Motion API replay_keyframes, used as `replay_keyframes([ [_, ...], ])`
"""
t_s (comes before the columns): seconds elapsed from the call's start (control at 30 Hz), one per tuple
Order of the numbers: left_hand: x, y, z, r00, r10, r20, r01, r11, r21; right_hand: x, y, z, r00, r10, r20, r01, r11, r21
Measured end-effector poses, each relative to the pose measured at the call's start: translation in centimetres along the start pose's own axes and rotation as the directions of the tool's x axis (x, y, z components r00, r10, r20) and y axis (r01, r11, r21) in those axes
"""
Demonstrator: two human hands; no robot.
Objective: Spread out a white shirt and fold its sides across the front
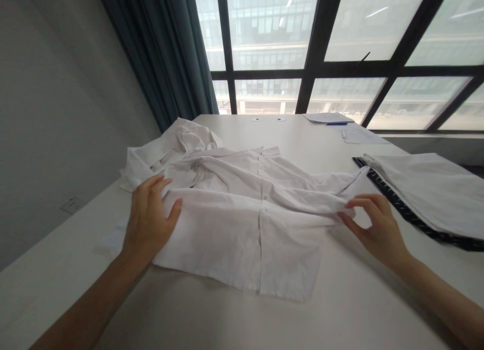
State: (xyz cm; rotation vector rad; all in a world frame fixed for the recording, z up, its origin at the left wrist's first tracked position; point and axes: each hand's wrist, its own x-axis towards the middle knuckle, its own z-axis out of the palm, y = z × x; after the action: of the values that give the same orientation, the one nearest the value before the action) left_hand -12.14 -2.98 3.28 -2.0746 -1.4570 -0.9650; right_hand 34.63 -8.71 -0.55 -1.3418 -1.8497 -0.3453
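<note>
A white button-up shirt (227, 229) lies front side up on the white table, its collar toward the window and its hem toward me. Small buttons run down its middle, and the fabric is wrinkled across the chest. At the shirt's left edge is my left hand (149, 216), thumb and fingers apart, with the fingertips at the cloth. My right hand (374, 229) pinches the end of the sleeve on the right between thumb and fingers. That sleeve stretches out from the shirt's right side.
Crumpled white cloth (176, 138) lies at the far left of the table (242, 128). On the right, folded white fabric (434, 188) rests on a black item with white marks (401, 211). Papers (327, 117) and a blue pen (336, 123) lie at the back right. A dark curtain (162, 47) hangs behind.
</note>
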Motion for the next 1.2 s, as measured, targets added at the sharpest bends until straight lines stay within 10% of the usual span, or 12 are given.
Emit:
replay_keyframes([
  [0.1, -0.8, 3.3, -0.9, 0.933, 0.349, 0.087, -0.345, 0.937, -0.057, -0.2, -1.3, -0.2, 0.970, -0.192, 0.150, 0.199, 0.980, -0.028],
  [0.17, -1.6, 6.1, -1.5, 0.811, 0.561, 0.168, -0.520, 0.822, -0.235, -0.4, -1.8, 0.0, 0.955, -0.203, 0.217, 0.216, 0.976, -0.035],
  [0.27, -2.9, 9.5, -1.9, 0.589, 0.772, 0.238, -0.622, 0.621, -0.477, -0.6, -1.8, 0.5, 0.955, -0.123, 0.271, 0.133, 0.991, -0.022],
  [0.37, -3.9, 11.0, -1.4, 0.504, 0.811, 0.298, -0.554, 0.568, -0.608, -0.7, -1.8, 0.8, 0.946, -0.011, 0.325, -0.005, 0.999, 0.047],
  [0.67, -4.9, 10.4, -0.1, 0.645, 0.735, 0.208, -0.422, 0.569, -0.706, -0.2, -2.7, 0.6, 0.875, 0.390, 0.286, -0.460, 0.854, 0.244],
  [0.87, -4.7, 9.8, 0.4, 0.826, 0.344, 0.448, 0.152, 0.629, -0.763, 0.2, -2.0, 0.6, 0.818, 0.506, 0.272, -0.572, 0.762, 0.304],
  [1.07, -3.8, 9.4, 1.0, 0.785, -0.108, 0.610, 0.562, 0.540, -0.627, -0.1, -1.6, 0.1, 0.999, 0.030, -0.030, -0.029, 0.999, 0.046],
  [1.2, -3.5, 9.4, 1.1, 0.766, -0.177, 0.618, 0.616, 0.477, -0.627, -0.1, -3.6, -0.5, 0.880, -0.422, 0.217, 0.406, 0.906, 0.118],
])
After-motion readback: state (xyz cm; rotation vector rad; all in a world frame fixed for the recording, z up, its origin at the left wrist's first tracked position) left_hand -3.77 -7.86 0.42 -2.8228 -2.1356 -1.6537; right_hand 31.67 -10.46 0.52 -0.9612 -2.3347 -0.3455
